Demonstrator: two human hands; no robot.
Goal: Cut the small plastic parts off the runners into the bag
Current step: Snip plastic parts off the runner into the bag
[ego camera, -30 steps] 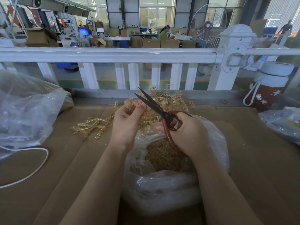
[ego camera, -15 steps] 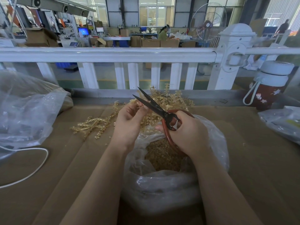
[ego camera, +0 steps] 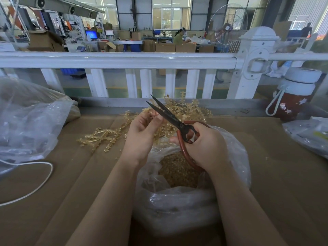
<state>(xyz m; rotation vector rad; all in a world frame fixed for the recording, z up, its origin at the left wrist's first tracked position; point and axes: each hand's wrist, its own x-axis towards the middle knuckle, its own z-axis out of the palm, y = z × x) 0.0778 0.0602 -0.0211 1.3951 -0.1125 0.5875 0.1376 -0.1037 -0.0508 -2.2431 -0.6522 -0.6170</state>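
Left hand [ego camera: 142, 134] raised at centre frame, fingers curled, pinching a thin amber runner [ego camera: 154, 112] between thumb and fingertips. Right hand [ego camera: 204, 148] just right of centre, gripping the red looped handles of a pair of scissors [ego camera: 170, 116]. Dark blades parted, pointing up and left, tips near the pinched runner; hard to tell whether the blades touch it. Directly below both hands, a clear plastic bag [ego camera: 177, 201] standing open on brown cardboard [ego camera: 71, 192], partly filled with small amber cut parts [ego camera: 177, 171]. Behind the hands, toward upper centre, a loose heap of amber runners [ego camera: 191, 109] with toothed edges. Left of that heap, more runners [ego camera: 99, 137] lying flat on the cardboard. Far left, a large crumpled clear bag [ego camera: 26, 121], with a white cable [ego camera: 35, 189] looping across the cardboard beneath it. Right edge, another clear bag [ego camera: 308, 134] with something inside. Upper right, a red bottle [ego camera: 294, 102] with a white lid, white strap and star stickers. Across the upper middle, a white railing [ego camera: 124, 59] with a thick post. Beyond it, blurred workshop floor with cardboard boxes [ego camera: 166, 47], a standing fan [ego camera: 228, 23] and a seated person [ego camera: 180, 37] in the distance.
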